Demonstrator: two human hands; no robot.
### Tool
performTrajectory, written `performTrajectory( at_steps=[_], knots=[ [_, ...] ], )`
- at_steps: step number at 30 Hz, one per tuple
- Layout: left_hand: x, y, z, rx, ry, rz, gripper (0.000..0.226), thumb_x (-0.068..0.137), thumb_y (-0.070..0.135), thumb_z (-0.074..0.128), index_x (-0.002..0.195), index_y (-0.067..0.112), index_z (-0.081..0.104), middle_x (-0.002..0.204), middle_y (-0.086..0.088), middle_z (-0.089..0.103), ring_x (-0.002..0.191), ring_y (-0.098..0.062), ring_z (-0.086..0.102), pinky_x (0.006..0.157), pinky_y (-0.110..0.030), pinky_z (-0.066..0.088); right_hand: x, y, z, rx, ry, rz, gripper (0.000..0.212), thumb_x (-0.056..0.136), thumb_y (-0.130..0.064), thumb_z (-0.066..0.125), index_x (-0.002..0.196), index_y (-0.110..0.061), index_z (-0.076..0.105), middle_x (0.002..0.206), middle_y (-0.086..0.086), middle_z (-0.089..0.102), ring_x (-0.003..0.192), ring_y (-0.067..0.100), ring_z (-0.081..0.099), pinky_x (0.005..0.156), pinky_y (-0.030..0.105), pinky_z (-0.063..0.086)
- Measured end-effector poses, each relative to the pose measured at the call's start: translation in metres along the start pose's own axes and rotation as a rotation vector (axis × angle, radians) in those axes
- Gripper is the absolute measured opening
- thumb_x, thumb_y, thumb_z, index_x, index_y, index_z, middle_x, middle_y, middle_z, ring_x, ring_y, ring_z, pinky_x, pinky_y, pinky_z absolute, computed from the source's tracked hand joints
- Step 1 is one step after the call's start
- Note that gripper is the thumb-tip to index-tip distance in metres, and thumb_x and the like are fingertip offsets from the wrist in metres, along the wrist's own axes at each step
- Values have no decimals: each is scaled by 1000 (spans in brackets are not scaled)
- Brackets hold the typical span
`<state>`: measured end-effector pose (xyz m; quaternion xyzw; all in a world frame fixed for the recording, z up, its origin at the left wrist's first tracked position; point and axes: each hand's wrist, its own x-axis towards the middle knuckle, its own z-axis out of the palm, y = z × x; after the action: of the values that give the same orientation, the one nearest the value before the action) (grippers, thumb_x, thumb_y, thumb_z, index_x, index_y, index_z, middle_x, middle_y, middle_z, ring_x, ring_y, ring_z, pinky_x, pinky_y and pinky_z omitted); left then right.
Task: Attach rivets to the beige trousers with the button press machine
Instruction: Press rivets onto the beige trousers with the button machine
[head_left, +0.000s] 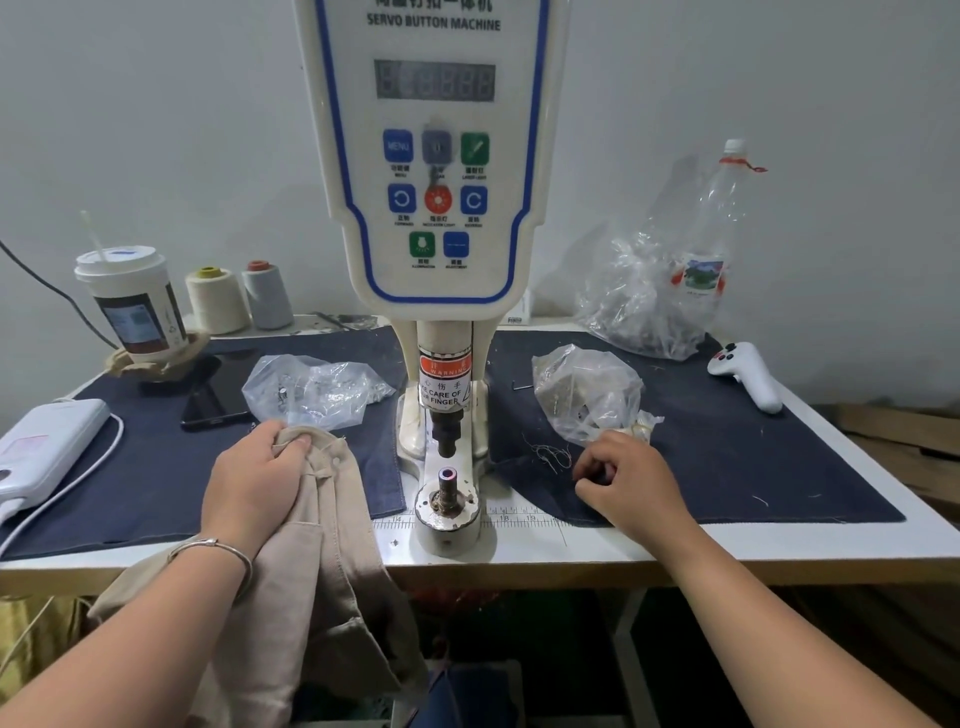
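Trousers (322, 525) hang off the bench (779, 540) edge under my left hand (254, 483), whose fingers grip the beige waistband. One small stud shows just right of that thumb, so I judge riveting barely begun. My right hand (626, 483) pinches its fingertips together; whether it holds a rivet, I cannot tell. Between both hands the press die (448, 475) sits bare.

Beige trousers (332, 561) noted. Navy cloth (727, 467) is laid over white table (779, 540). Cream button press machine (434, 182) is outlined blue, with blue, green and red buttons.
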<state>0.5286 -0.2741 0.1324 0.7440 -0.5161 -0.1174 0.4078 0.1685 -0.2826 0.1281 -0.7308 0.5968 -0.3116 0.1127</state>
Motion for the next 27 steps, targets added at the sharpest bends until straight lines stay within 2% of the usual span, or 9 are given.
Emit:
performTrajectory(
  at_steps=[8,14,18,22,25,27],
  knots=[
    [0,-1,0,0,7,9,24,94,26,53,74,13,56,75,-5,62,72,-19,51,60,-37,31,-1,-2,0,26,12,-9,33,70,-8,72,53,-32,57,68,-12,55,63,7,52,57,18,38],
    [1,-2,0,-3,6,10,24,95,25,53,74,13,56,74,-6,62,72,-20,51,60,-37,33,2,0,-3,196,-25,112,25,70,-6,73,70,-30,65,65,-13,55,55,5,47,52,15,37],
    [0,-2,0,-12,1,-2,24,95,26,53,75,13,57,75,-6,63,74,-22,52,61,-37,34,3,0,-3,168,-82,83,18,73,-13,79,68,-28,70,80,-12,61,66,6,52,61,17,40],
    [0,0,-1,-15,-2,-14,23,95,26,53,76,13,57,77,-5,62,77,-26,53,64,-37,35,3,-2,-4,159,-96,75,15,77,-14,77,69,-25,72,81,-10,62,71,8,54,66,21,43],
    [0,0,-2,-16,-1,-18,24,94,26,53,73,15,55,77,-5,62,77,-26,52,64,-36,33,0,-10,-6,276,-38,80,12,80,-11,75,73,-20,73,81,-7,61,71,10,52,67,22,45],
    [-1,-1,-1,-16,-4,-21,24,94,26,52,74,15,55,78,-5,61,79,-26,52,64,-36,33,-3,-26,-7,431,50,58,15,81,-9,74,71,-20,72,79,-6,61,70,5,52,66,14,43]
  ],
)
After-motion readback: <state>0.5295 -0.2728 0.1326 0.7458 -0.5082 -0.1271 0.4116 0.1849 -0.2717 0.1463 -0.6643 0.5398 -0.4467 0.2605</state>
